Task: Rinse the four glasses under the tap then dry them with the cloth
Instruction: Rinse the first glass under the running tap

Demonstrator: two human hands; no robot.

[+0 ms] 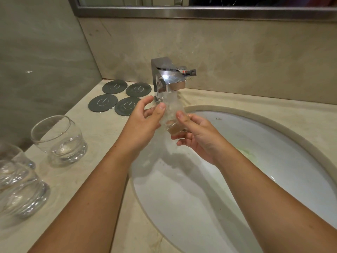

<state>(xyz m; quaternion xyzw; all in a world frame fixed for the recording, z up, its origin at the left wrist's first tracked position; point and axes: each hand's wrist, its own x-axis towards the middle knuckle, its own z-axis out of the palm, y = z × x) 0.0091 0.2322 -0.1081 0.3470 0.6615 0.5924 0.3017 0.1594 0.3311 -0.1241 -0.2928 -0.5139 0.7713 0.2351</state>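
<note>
A clear glass [171, 114] is held under the chrome tap [170, 79], with water running into it. My left hand [144, 123] grips its left side, thumb on the rim. My right hand [197, 136] holds its right side and base, thumb on the wall. Both hands are over the white sink [237, 179]. Three more clear glasses stand on the counter at the left: one round glass [60, 141], one at the edge of view [21, 190], and one behind it [14, 154], partly cut off. No cloth is in view.
Several dark grey round coasters [120, 96] lie on the beige counter [102, 139] behind the glasses, left of the tap. A stone backsplash and a mirror frame [200, 12] rise behind the sink. The left wall stands close to the glasses.
</note>
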